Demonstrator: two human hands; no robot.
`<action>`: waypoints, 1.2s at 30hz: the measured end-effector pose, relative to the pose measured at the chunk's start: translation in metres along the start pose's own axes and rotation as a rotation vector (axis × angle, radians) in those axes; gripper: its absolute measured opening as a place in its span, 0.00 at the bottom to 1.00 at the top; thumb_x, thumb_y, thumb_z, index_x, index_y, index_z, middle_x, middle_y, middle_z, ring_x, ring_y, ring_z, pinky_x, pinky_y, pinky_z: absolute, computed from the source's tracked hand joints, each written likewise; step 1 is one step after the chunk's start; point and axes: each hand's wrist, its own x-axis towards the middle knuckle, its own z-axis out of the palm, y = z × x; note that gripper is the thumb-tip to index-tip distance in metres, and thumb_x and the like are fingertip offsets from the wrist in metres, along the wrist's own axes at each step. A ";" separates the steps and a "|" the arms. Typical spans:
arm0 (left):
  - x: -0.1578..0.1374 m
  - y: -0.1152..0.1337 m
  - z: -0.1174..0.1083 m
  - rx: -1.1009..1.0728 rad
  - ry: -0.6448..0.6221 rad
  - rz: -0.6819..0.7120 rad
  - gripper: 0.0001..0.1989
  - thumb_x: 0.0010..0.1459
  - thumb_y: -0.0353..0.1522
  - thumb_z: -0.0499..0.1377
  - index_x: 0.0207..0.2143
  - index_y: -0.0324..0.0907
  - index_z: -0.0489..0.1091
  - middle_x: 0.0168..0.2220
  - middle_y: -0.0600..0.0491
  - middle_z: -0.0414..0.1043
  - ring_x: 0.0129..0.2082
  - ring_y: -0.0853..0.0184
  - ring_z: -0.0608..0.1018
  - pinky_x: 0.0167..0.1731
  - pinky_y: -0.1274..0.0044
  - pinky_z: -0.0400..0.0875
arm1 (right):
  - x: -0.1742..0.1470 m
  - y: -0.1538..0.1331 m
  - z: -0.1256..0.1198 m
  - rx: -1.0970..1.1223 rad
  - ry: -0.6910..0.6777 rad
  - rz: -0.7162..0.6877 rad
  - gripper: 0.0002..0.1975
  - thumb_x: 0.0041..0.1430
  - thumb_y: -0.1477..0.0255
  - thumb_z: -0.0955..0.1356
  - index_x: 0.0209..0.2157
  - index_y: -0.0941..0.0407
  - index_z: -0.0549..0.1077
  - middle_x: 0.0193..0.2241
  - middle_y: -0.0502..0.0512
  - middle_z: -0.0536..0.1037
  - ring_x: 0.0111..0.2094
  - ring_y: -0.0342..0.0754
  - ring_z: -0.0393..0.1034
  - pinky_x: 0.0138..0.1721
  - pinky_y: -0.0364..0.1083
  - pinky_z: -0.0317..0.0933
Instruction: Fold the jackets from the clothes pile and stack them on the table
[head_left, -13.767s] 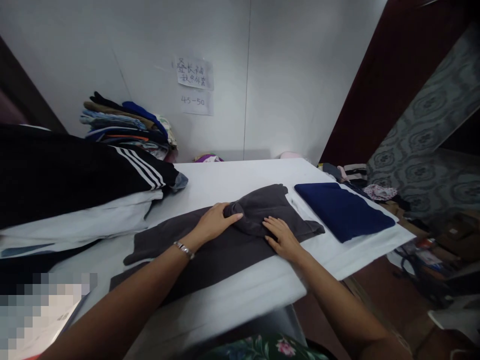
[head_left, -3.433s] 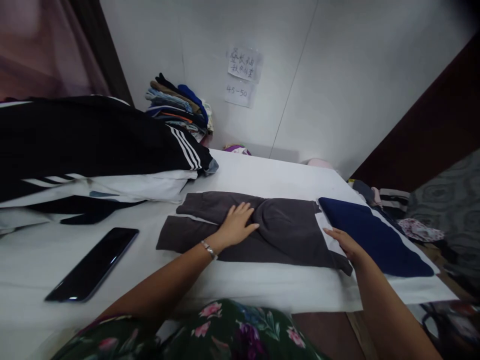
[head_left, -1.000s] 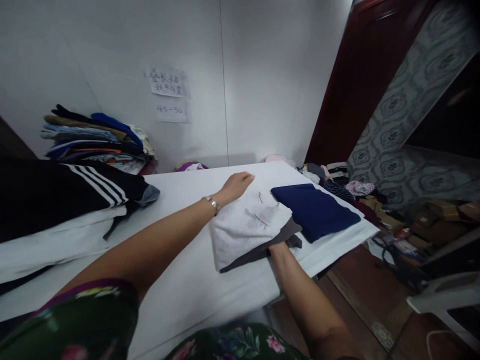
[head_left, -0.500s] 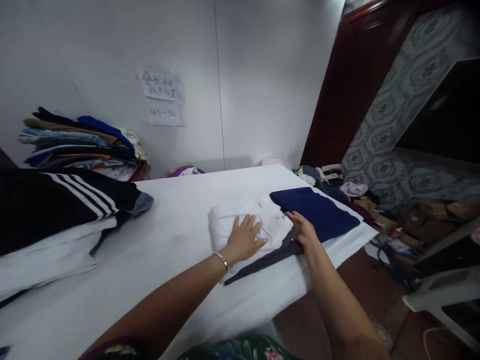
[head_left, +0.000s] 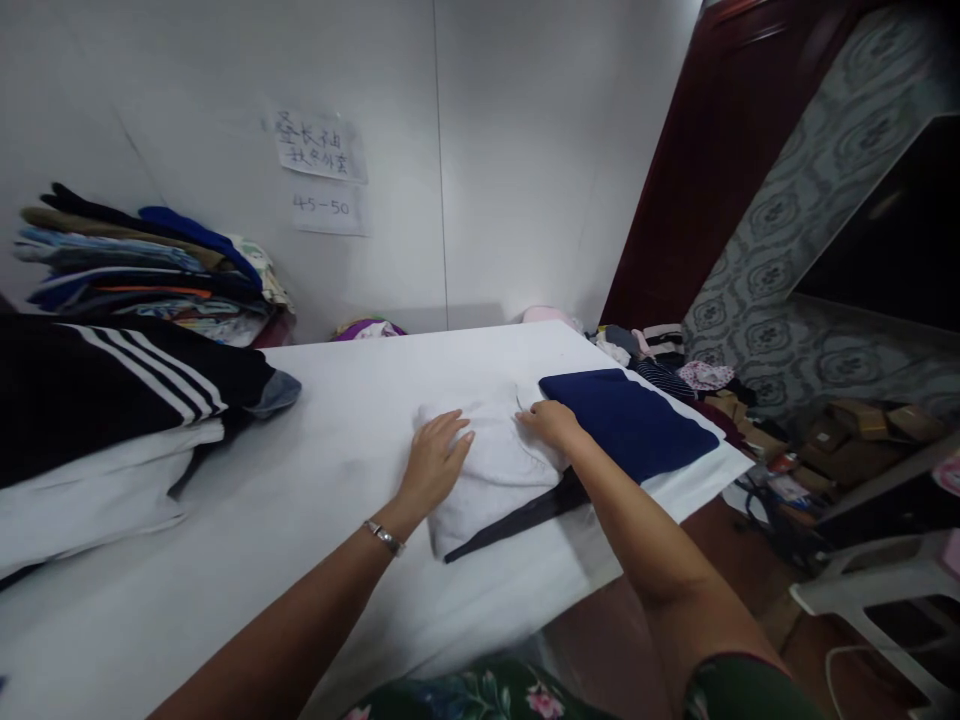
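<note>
A folded white shirt [head_left: 491, 470] lies on the white table in front of me, with a dark grey strip of cloth [head_left: 517, 515] along its near right side. My left hand [head_left: 435, 460] rests on the shirt's left part, fingers apart and thumb spread. At the neckline on the far right of the shirt, my right hand [head_left: 553, 425] has its fingertips pinched together on the fabric. Just right of it a folded navy garment [head_left: 637, 420] lies flat, partly behind my right forearm.
On the left, a black garment with white stripes [head_left: 127, 370] tops white clothing [head_left: 97, 500] on the table [head_left: 300, 560]. Behind it rises a stack of folded clothes [head_left: 142, 270]. Loose clothes [head_left: 660, 350] and cardboard boxes [head_left: 862, 430] are at right, near a white plastic stool [head_left: 847, 595].
My left hand has slid left from the shirt's middle. My right hand has moved from the grey cloth up and left to the neckline. The grey cloth lies nearly as before.
</note>
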 end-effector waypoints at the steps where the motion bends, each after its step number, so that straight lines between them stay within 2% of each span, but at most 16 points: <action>1: -0.002 -0.007 -0.001 -0.008 0.021 -0.045 0.20 0.63 0.41 0.48 0.48 0.42 0.71 0.57 0.47 0.68 0.59 0.61 0.67 0.61 0.65 0.56 | 0.005 -0.006 0.001 -0.028 -0.034 0.013 0.23 0.60 0.55 0.62 0.39 0.60 0.77 0.41 0.67 0.78 0.45 0.58 0.72 0.42 0.49 0.62; 5: -0.008 -0.026 0.004 -0.020 0.038 -0.202 0.22 0.62 0.42 0.48 0.52 0.41 0.68 0.61 0.45 0.61 0.62 0.59 0.62 0.63 0.63 0.54 | 0.011 -0.019 0.005 -0.026 -0.046 0.000 0.18 0.56 0.62 0.68 0.40 0.62 0.76 0.41 0.67 0.78 0.42 0.56 0.72 0.38 0.46 0.60; 8: -0.009 -0.027 0.010 -0.052 0.022 -0.267 0.25 0.62 0.43 0.49 0.57 0.40 0.64 0.65 0.44 0.55 0.65 0.58 0.57 0.64 0.62 0.51 | 0.008 -0.012 -0.001 0.008 0.002 -0.032 0.14 0.58 0.66 0.66 0.41 0.59 0.75 0.38 0.59 0.79 0.38 0.50 0.71 0.36 0.43 0.58; 10: -0.007 -0.023 0.014 -0.054 0.005 -0.262 0.28 0.62 0.44 0.48 0.60 0.41 0.60 0.66 0.44 0.51 0.66 0.58 0.53 0.64 0.62 0.49 | 0.009 0.003 -0.008 0.043 0.099 -0.047 0.15 0.63 0.64 0.61 0.44 0.57 0.73 0.38 0.55 0.78 0.38 0.48 0.70 0.35 0.42 0.56; 13: -0.004 -0.017 0.021 -0.027 -0.077 -0.202 0.30 0.61 0.45 0.49 0.62 0.41 0.56 0.68 0.44 0.45 0.67 0.57 0.49 0.64 0.61 0.47 | 0.014 0.030 -0.012 0.095 0.215 0.026 0.15 0.64 0.62 0.60 0.44 0.55 0.72 0.38 0.55 0.77 0.39 0.48 0.69 0.34 0.42 0.55; 16: -0.002 -0.016 0.028 -0.007 -0.145 -0.211 0.32 0.61 0.45 0.49 0.63 0.39 0.54 0.68 0.42 0.43 0.68 0.56 0.46 0.64 0.61 0.47 | 0.020 0.045 0.004 0.114 0.160 0.123 0.10 0.59 0.65 0.65 0.37 0.56 0.73 0.36 0.57 0.78 0.38 0.49 0.70 0.33 0.43 0.54; 18: 0.000 -0.019 0.030 0.007 -0.159 -0.234 0.32 0.62 0.45 0.48 0.63 0.37 0.55 0.68 0.41 0.43 0.68 0.55 0.46 0.64 0.60 0.47 | 0.022 0.047 0.017 0.124 0.142 0.136 0.10 0.59 0.65 0.66 0.37 0.56 0.73 0.36 0.57 0.78 0.37 0.50 0.70 0.33 0.43 0.54; 21: 0.012 -0.023 0.024 0.044 -0.130 -0.231 0.31 0.62 0.46 0.48 0.61 0.38 0.59 0.68 0.41 0.45 0.68 0.55 0.47 0.64 0.61 0.47 | 0.022 0.045 0.027 0.143 0.145 0.129 0.11 0.59 0.63 0.65 0.40 0.55 0.72 0.37 0.55 0.78 0.39 0.50 0.71 0.32 0.43 0.54; 25: 0.043 -0.023 0.013 0.091 -0.069 -0.226 0.30 0.62 0.46 0.47 0.61 0.39 0.59 0.68 0.41 0.43 0.68 0.54 0.45 0.63 0.58 0.45 | 0.019 0.046 0.022 0.175 0.181 0.097 0.13 0.62 0.62 0.63 0.44 0.54 0.70 0.36 0.54 0.78 0.38 0.50 0.71 0.31 0.43 0.53; 28: 0.066 -0.028 0.018 0.033 -0.080 -0.284 0.29 0.62 0.45 0.48 0.61 0.42 0.59 0.69 0.45 0.40 0.68 0.55 0.42 0.63 0.56 0.40 | 0.019 0.054 0.022 0.202 0.239 0.111 0.15 0.63 0.60 0.61 0.45 0.53 0.69 0.35 0.54 0.78 0.38 0.50 0.71 0.32 0.44 0.53; 30: 0.077 -0.037 0.027 -0.070 -0.173 -0.387 0.28 0.60 0.44 0.51 0.59 0.42 0.61 0.68 0.46 0.46 0.68 0.55 0.48 0.64 0.59 0.42 | 0.019 0.061 0.028 0.208 0.205 0.155 0.14 0.63 0.61 0.62 0.44 0.54 0.70 0.37 0.55 0.78 0.39 0.51 0.71 0.33 0.44 0.54; 32: 0.085 -0.049 0.036 -0.159 -0.262 -0.472 0.26 0.59 0.44 0.52 0.56 0.41 0.66 0.63 0.45 0.58 0.64 0.57 0.59 0.62 0.65 0.50 | 0.020 0.065 0.036 0.216 0.162 0.186 0.12 0.62 0.62 0.63 0.42 0.54 0.70 0.37 0.56 0.78 0.40 0.52 0.71 0.33 0.44 0.54; 34: 0.091 -0.059 0.040 -0.193 -0.269 -0.516 0.25 0.58 0.45 0.53 0.52 0.40 0.69 0.59 0.44 0.66 0.60 0.57 0.66 0.59 0.69 0.58 | 0.021 0.068 0.042 0.228 0.164 0.181 0.12 0.62 0.62 0.63 0.41 0.53 0.70 0.37 0.56 0.78 0.39 0.51 0.71 0.32 0.43 0.54; 36: 0.097 -0.067 0.039 -0.214 -0.244 -0.559 0.26 0.55 0.46 0.55 0.50 0.39 0.71 0.56 0.43 0.69 0.58 0.56 0.69 0.56 0.70 0.62 | 0.022 0.071 0.045 0.245 0.177 0.174 0.12 0.62 0.61 0.63 0.40 0.53 0.70 0.36 0.55 0.78 0.38 0.50 0.71 0.32 0.43 0.54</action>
